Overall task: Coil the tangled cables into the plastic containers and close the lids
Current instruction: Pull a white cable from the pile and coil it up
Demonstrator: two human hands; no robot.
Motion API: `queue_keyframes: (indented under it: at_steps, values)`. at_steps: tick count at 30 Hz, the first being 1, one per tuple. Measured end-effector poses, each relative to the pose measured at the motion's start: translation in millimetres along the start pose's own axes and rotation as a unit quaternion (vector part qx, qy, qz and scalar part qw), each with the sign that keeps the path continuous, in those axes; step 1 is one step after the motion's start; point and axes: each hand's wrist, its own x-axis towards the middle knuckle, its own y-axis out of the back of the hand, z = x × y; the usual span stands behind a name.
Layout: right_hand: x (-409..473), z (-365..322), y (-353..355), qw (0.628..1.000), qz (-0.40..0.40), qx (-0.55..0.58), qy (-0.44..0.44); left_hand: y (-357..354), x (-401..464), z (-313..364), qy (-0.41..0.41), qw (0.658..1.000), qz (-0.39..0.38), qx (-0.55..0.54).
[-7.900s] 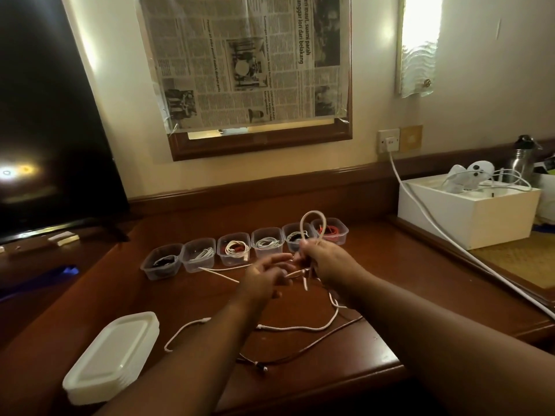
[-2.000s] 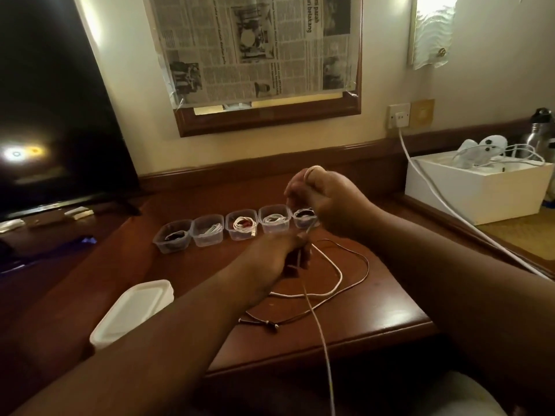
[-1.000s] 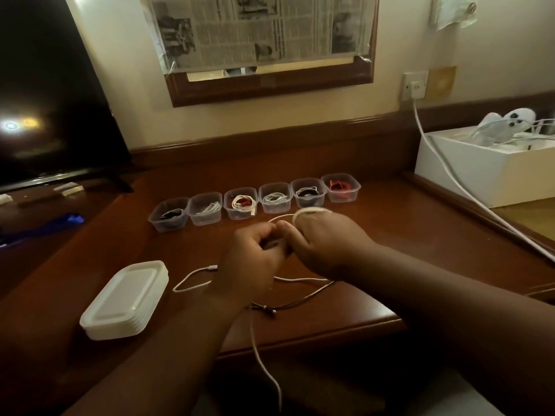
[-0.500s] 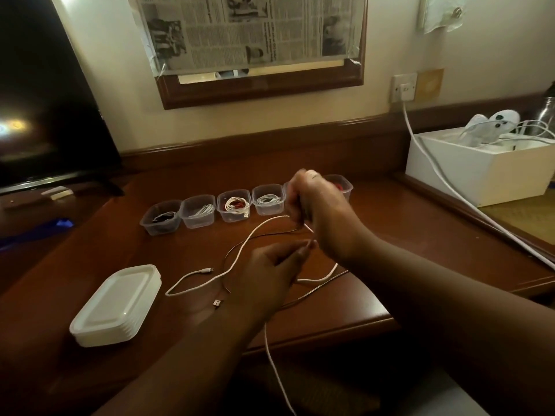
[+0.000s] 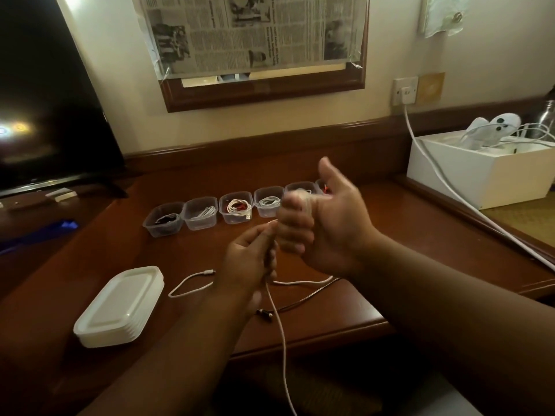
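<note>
My left hand (image 5: 252, 259) pinches a white cable (image 5: 280, 334) that hangs down past the desk's front edge. My right hand (image 5: 324, 223) is raised just right of it, thumb up, with its curled fingers wrapped in loops of the same cable. Behind the hands a row of small clear plastic containers (image 5: 199, 217) stands on the wooden desk (image 5: 345, 295), each one in view holding a coiled cable; the rightmost ones are partly hidden by my right hand. Another white cable (image 5: 192, 280) and a dark cable (image 5: 303, 301) lie loose on the desk.
A stack of white lids (image 5: 120, 307) lies at the desk's front left. A dark TV screen (image 5: 45, 115) stands at the left. A white box (image 5: 480, 172) with cables sits at the right, and a thick white cord (image 5: 444, 181) runs from the wall socket (image 5: 405, 91) across it.
My right hand has turned palm-inward with its thumb up, and the cable is looped round its fingers. My left hand rose closer to it, still feeding the cable.
</note>
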Motion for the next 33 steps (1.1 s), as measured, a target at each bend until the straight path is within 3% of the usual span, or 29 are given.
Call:
queue_keyframes:
  at_steps: [1,3,4,5,6,8,9,10,11,12,14,15,17,23,26,28,29,31,32,33]
  values:
    - [2,-5,-5,0.998,0.014,0.009,0.053,-2,-4,-3,-0.001,1.000,-0.015,0.024]
    - [5,-10,-11,0.983,0.091,-0.083,0.139,-4,-11,-9,-0.023,0.993,-0.058,0.104]
    - [7,-11,-9,0.961,0.141,-0.176,0.160,-4,-13,-9,-0.042,0.983,-0.075,0.162]
    - [7,-11,-4,0.913,0.190,-0.311,0.183,-5,-14,-8,-0.065,0.969,-0.088,0.222]
    - [7,-8,2,0.815,0.218,-0.489,0.221,-5,-12,-6,-0.087,0.957,-0.089,0.263]
    - [6,2,14,0.577,0.195,-0.765,0.208,-3,-8,2,-0.118,0.945,-0.077,0.296]
    - [5,6,18,0.523,0.174,-0.818,0.168,0,-5,7,-0.134,0.941,-0.067,0.303]
    - [4,11,21,0.520,0.162,-0.829,0.131,3,-3,11,-0.152,0.938,-0.058,0.307]
    - [4,13,18,0.547,0.161,-0.817,0.091,6,-1,14,-0.163,0.936,-0.054,0.307]
    - [4,14,15,0.602,0.164,-0.780,0.041,7,0,18,-0.164,0.941,-0.060,0.291]
    - [3,10,6,0.753,0.173,-0.632,-0.064,7,-3,20,-0.146,0.956,-0.091,0.237]
    - [2,6,4,0.804,0.169,-0.557,-0.119,8,-3,18,-0.142,0.960,-0.099,0.219]
    - [-1,-3,6,0.855,0.135,-0.463,-0.190,10,-2,12,-0.131,0.969,-0.094,0.186]
    - [-2,-11,13,0.957,0.006,-0.183,-0.224,7,3,11,-0.056,0.996,-0.071,0.025]
    - [-4,-6,8,0.991,-0.033,-0.001,-0.129,5,2,11,-0.013,0.998,-0.047,-0.032]
    - [-3,-2,1,0.996,-0.003,0.089,-0.019,0,-3,6,-0.009,0.999,-0.035,0.012]
    - [-1,-2,-3,0.994,0.028,0.097,0.045,-3,-8,3,-0.016,0.998,-0.040,0.048]
    - [5,-1,-1,0.983,0.116,-0.001,0.146,-5,-13,-3,-0.045,0.987,-0.063,0.141]
    - [8,-1,4,0.965,0.161,-0.107,0.178,-5,-14,-4,-0.067,0.974,-0.071,0.203]
    - [9,1,8,0.922,0.204,-0.252,0.209,-2,-14,-3,-0.091,0.958,-0.078,0.262]
